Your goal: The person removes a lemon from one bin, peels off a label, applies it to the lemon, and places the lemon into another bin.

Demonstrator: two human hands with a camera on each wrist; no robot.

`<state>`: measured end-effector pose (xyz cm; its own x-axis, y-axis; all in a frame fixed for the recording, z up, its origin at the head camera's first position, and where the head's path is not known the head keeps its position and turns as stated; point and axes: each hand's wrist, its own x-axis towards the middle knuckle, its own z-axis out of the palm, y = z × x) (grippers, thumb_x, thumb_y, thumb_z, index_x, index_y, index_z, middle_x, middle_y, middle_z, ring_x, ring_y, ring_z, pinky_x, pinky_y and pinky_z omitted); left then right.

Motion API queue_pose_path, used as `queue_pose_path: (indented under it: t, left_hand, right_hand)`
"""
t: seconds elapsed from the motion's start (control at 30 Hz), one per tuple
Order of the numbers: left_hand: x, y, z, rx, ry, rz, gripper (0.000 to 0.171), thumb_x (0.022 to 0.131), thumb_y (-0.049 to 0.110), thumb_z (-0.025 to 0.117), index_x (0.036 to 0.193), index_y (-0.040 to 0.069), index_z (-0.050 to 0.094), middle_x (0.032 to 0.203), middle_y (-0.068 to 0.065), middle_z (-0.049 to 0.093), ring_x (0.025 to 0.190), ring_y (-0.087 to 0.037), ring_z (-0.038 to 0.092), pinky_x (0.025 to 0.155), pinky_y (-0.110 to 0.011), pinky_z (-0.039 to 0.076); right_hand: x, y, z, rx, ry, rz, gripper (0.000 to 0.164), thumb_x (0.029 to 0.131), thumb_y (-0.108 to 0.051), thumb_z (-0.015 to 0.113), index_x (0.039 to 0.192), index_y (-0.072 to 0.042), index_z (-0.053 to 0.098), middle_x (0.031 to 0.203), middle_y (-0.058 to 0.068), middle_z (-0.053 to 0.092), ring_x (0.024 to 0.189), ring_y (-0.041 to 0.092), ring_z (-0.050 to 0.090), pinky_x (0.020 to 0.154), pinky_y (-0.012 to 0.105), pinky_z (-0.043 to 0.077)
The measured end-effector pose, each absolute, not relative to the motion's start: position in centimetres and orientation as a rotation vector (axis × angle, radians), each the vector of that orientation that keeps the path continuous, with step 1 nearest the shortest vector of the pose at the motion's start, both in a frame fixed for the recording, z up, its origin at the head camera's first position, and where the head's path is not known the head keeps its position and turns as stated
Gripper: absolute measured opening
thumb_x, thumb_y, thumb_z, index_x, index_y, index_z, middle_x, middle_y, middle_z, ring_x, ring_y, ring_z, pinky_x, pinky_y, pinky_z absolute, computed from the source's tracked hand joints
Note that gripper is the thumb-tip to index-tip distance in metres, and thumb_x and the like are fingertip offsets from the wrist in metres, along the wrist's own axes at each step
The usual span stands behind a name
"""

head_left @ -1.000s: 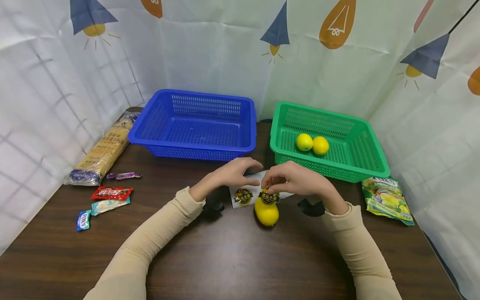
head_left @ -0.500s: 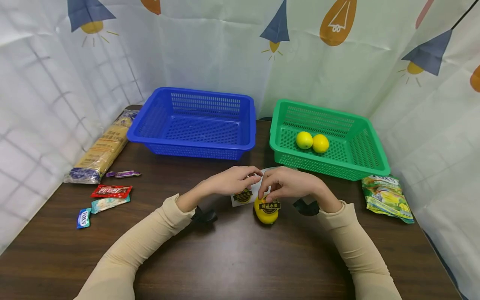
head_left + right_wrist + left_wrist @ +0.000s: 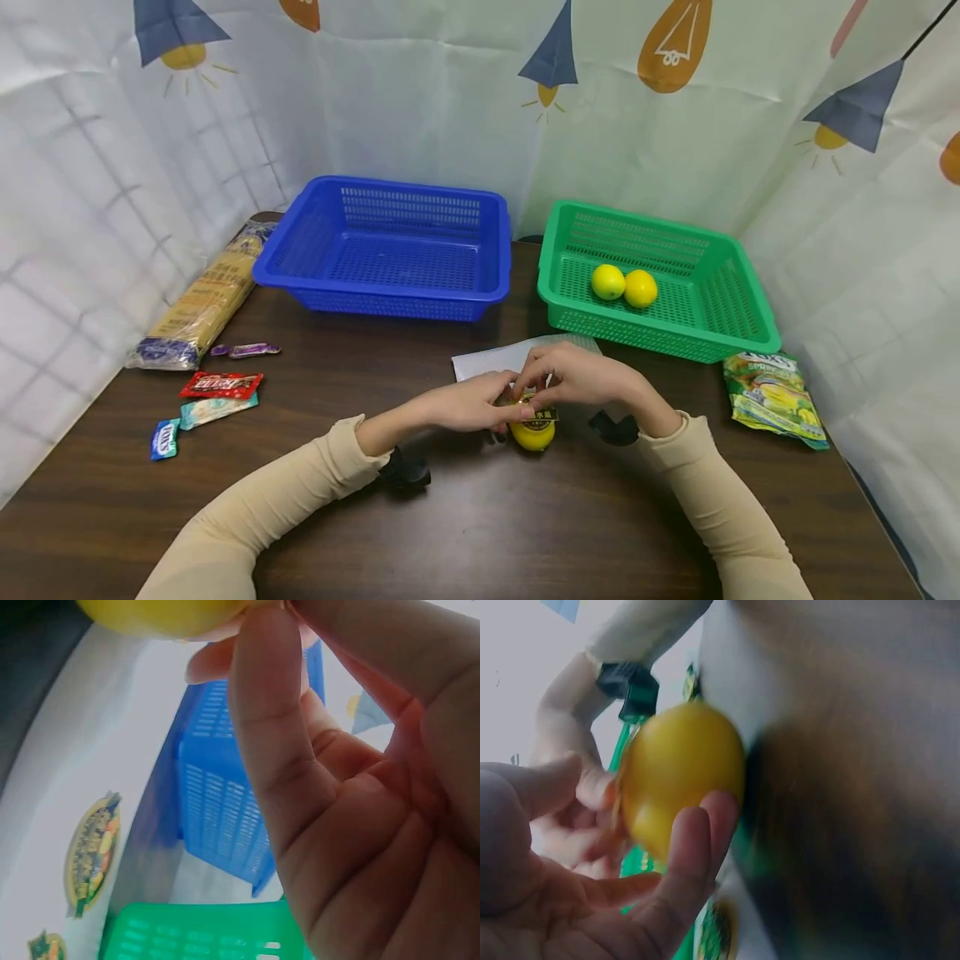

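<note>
In the head view a yellow lemon [image 3: 532, 439] sits on the table in front of a white sticker sheet [image 3: 487, 361]. A dark label sticker [image 3: 546, 414] with gold print lies across its top. My left hand [image 3: 468, 404] holds the lemon from the left; its fingertips press the lemon [image 3: 686, 761] in the left wrist view, the thumb over the label side. My right hand [image 3: 573, 375] pinches at the label with thumb and index finger, and those fingertips meet beside the lemon [image 3: 157, 615] in the right wrist view. The fingers partly hide the label.
Behind stand a blue basket [image 3: 397, 304] and a green basket [image 3: 660, 337] holding two lemons [image 3: 624, 286]. Snack packets [image 3: 221, 385] and a long noodle pack [image 3: 206, 304] lie left. A green pouch [image 3: 774, 398] lies right, beside the green basket.
The left hand has come down and toward me from above the sticker sheet onto the lemon. The label has gone from the right hand's fingers onto the lemon's top. The sheet has shifted.
</note>
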<state>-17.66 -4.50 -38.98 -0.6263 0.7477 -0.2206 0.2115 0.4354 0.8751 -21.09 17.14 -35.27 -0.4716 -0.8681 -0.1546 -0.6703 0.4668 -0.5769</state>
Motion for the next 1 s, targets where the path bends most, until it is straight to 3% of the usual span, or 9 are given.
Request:
queue_pose_path:
  t: [0.27, 0.57, 0.8, 1.0]
  left_hand:
    - [-17.1, -4.0, -40.1, 0.728, 2.021, 1.249, 0.026, 0.104, 0.024, 0.053, 0.119, 0.003, 0.052, 0.118, -0.016, 0.063, 0.077, -0.017, 0.072, 0.070, -0.030, 0.061]
    - [-17.4, -3.8, -40.0, 0.777, 2.009, 1.238, 0.029, 0.103, 0.021, 0.054, 0.124, 0.002, 0.053, 0.114, -0.014, 0.063, 0.075, -0.013, 0.069, 0.069, -0.029, 0.061]
    - [-17.6, -3.9, -40.1, 0.775, 2.005, 1.247, 0.032, 0.102, 0.018, 0.055, 0.128, 0.000, 0.051, 0.120, -0.016, 0.060, 0.080, -0.010, 0.066, 0.072, -0.027, 0.061]
    - [-17.8, -4.3, -40.0, 0.771, 2.087, 1.232, 0.039, 0.102, 0.020, 0.056, 0.135, 0.000, 0.047, 0.120, -0.016, 0.064, 0.081, -0.010, 0.065, 0.072, -0.023, 0.058]
  right_hand:
    - [-20.9, 17.1, -35.7, -1.226, 2.337, -0.598, 0.024, 0.089, -0.035, 0.073, 0.108, -0.020, 0.070, 0.101, -0.006, 0.068, 0.089, 0.007, 0.063, 0.079, 0.021, 0.055]
    - [-21.3, 17.7, -35.8, -1.153, 2.327, -0.564, 0.024, 0.091, -0.042, 0.070, 0.102, -0.022, 0.064, 0.090, -0.009, 0.066, 0.082, 0.010, 0.061, 0.068, 0.022, 0.051]
    - [-21.7, 18.2, -35.9, -1.080, 2.224, -0.604, 0.036, 0.086, -0.041, 0.076, 0.111, -0.020, 0.059, 0.103, -0.003, 0.066, 0.087, 0.007, 0.068, 0.076, 0.023, 0.057]
    - [-21.6, 18.0, -36.0, -0.953, 2.216, -0.623, 0.046, 0.084, -0.040, 0.078, 0.117, -0.019, 0.055, 0.114, 0.004, 0.066, 0.082, 0.008, 0.069, 0.071, 0.026, 0.057]
